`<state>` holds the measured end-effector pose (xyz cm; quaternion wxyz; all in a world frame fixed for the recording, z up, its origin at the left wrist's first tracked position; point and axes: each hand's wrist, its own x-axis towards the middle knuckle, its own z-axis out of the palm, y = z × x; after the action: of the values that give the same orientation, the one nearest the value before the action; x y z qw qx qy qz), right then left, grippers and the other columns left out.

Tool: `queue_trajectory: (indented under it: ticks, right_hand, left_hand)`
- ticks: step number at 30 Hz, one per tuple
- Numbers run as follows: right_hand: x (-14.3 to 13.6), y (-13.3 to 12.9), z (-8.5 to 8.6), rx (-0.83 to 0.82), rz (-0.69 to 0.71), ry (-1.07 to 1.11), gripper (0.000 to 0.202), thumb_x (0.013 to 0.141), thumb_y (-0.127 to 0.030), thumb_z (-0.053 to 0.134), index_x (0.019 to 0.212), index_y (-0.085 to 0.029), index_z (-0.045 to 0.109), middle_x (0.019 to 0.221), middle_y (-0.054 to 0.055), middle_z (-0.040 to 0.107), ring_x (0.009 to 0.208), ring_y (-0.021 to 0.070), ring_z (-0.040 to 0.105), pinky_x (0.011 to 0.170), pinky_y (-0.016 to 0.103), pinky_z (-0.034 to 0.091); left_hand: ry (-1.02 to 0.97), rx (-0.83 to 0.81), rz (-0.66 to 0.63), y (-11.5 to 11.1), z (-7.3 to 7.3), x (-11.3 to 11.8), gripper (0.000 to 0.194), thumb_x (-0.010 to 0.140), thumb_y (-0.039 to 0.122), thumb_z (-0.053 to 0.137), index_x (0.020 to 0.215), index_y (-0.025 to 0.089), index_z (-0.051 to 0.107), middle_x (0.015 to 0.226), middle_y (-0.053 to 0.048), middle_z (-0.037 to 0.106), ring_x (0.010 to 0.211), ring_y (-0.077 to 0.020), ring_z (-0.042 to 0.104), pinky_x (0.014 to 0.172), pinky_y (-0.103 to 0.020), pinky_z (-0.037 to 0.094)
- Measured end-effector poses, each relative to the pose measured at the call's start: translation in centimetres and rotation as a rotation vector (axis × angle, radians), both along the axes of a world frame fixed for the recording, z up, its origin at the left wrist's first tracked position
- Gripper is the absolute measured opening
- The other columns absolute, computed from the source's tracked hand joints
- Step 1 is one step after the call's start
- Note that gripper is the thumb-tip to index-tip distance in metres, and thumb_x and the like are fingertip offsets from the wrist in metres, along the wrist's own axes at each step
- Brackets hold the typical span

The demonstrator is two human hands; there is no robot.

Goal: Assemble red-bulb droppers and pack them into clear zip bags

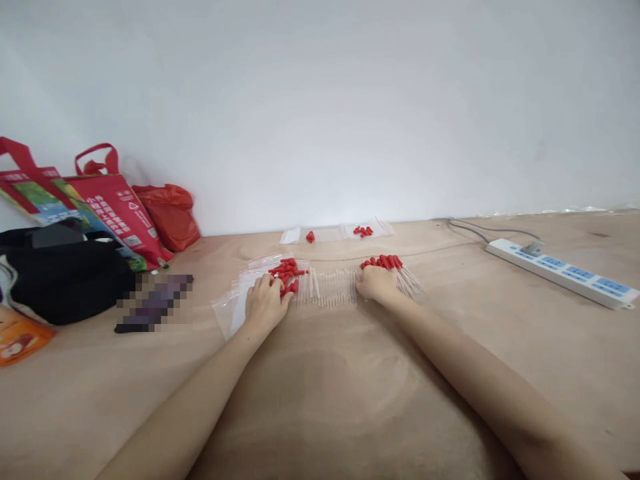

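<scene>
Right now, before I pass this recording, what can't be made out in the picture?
All in the head view:
Right hand: most fingertips, hidden behind the hand itself, so its grip is unclear.
Thin sticks: too small to count.
Dark object at left: obscured by pixelation.
Orange packet: cut off by the left edge.

In the row of thin pale sticks, single pieces are too fine to count. Just right of that row, the right hand hides its own fingertips and part of the red-tipped sticks, leaving its grip unclear. Just left of the row, the left hand covers part of the clear bags. Beyond the row, red pieces are too small to make out. Well left of it, a dark object is pixelated; an orange pack runs off the view's edge.
</scene>
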<state>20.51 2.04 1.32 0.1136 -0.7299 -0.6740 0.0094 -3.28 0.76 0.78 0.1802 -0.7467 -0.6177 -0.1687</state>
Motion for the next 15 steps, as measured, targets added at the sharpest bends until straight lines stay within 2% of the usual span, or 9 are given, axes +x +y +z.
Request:
queue_trajectory:
  ticks: [6,8,10,12,15]
  right_hand:
    - [-0.3,0.3,-0.1,-0.044,-0.013,-0.019,0.020,0.073,-0.019,0.046,0.077,-0.011,0.064,0.080,0.017,0.064,0.077,0.0270,0.059,0.071,0.040,0.030]
    - [-0.1,0.0,0.0,-0.018,0.007,-0.020,0.023,0.075,-0.020,0.043,0.080,-0.009,0.062,0.084,0.019,0.063,0.081,0.0287,0.059,0.069,0.039,0.032]
    - [0.4,-0.5,0.0,0.052,0.050,0.002,0.025,0.077,-0.021,0.039,0.084,-0.007,0.059,0.085,0.020,0.062,0.081,0.0286,0.058,0.066,0.036,0.034]
    - [1.0,-1.4,-0.3,0.144,0.162,0.079,0.024,0.081,-0.020,0.035,0.089,-0.008,0.053,0.083,0.018,0.061,0.075,0.0251,0.058,0.062,0.033,0.035]
    - [1.9,-3.2,-1.4,0.272,0.447,0.251,0.017,0.084,-0.021,0.031,0.087,-0.014,0.045,0.079,0.010,0.059,0.069,0.0188,0.055,0.061,0.029,0.037]
  left_hand:
    - [0.030,0.037,-0.030,-0.2,0.5,0.4,0.013,0.075,0.023,0.048,0.071,0.014,0.057,0.084,-0.012,0.053,0.082,-0.0272,0.049,0.070,-0.038,0.041]
    - [-0.020,0.090,-0.062,-0.4,0.8,0.5,0.011,0.075,0.020,0.047,0.071,0.014,0.056,0.082,-0.012,0.053,0.081,-0.0264,0.050,0.072,-0.038,0.041]
    - [-0.127,0.123,-0.155,-0.7,0.9,0.9,0.008,0.074,0.018,0.046,0.071,0.015,0.053,0.078,-0.010,0.054,0.078,-0.0239,0.052,0.072,-0.036,0.042]
    - [-0.304,0.098,-0.290,-1.2,0.6,1.7,0.006,0.074,0.018,0.045,0.069,0.016,0.049,0.074,-0.006,0.054,0.073,-0.0199,0.054,0.068,-0.033,0.045]
    - [-0.646,-0.077,-0.458,-2.1,-0.5,3.3,0.007,0.073,0.020,0.049,0.068,0.017,0.046,0.070,-0.002,0.056,0.065,-0.0145,0.057,0.060,-0.027,0.048]
